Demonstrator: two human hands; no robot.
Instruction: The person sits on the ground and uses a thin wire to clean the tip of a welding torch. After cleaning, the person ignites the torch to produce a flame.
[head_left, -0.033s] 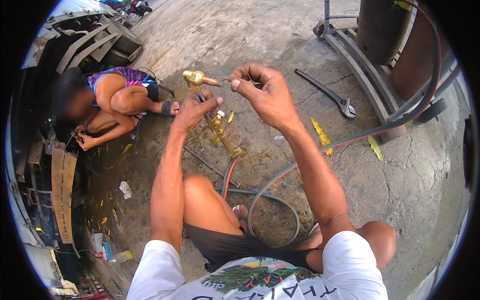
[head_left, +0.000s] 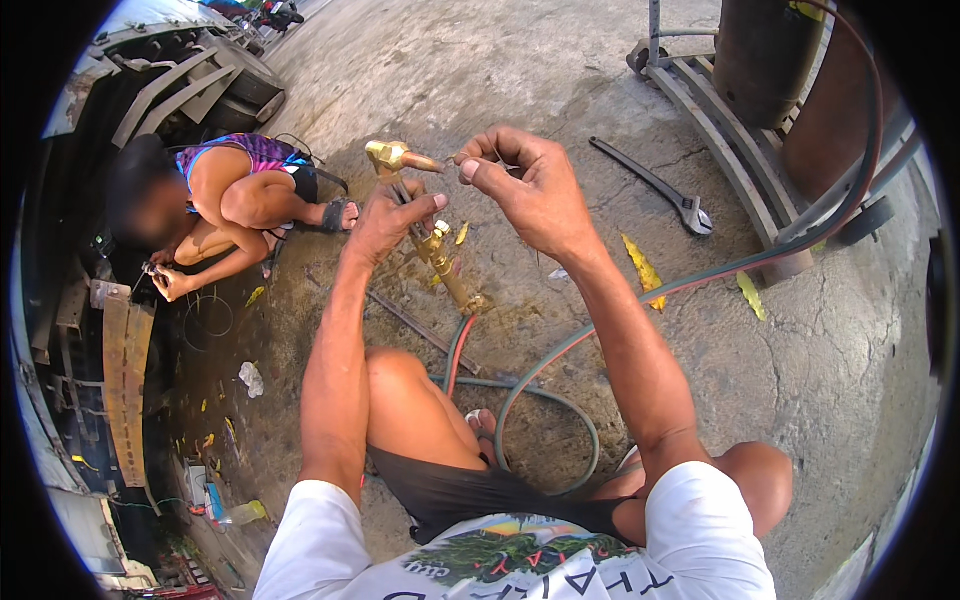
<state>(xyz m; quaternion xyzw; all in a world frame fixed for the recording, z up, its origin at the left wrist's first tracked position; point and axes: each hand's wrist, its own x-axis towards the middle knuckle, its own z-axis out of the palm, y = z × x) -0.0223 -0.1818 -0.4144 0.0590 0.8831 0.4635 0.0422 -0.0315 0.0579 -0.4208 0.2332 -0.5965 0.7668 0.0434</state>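
Observation:
A brass cutting torch with a copper-coloured tip slants up in front of me, its tip pointing right. My left hand is closed around the tubes below its head. Just right of the tip, my right hand pinches a thin wire-like piece, its finger ends close to the nozzle opening. Whether the piece sits inside the opening is too small to tell. Red and green hoses run from the torch's lower end and loop over the ground by my feet.
An adjustable wrench lies on the concrete to the right. Beyond it stands a wheeled metal cart carrying gas cylinders. At left a co-worker crouches beside a vehicle's underside, near a rusty leaf spring. A thin rod lies behind my left knee.
My hands and the torch stay practically in place. The co-worker's hands have shifted slightly, and the thin wire loop beside them shows more clearly.

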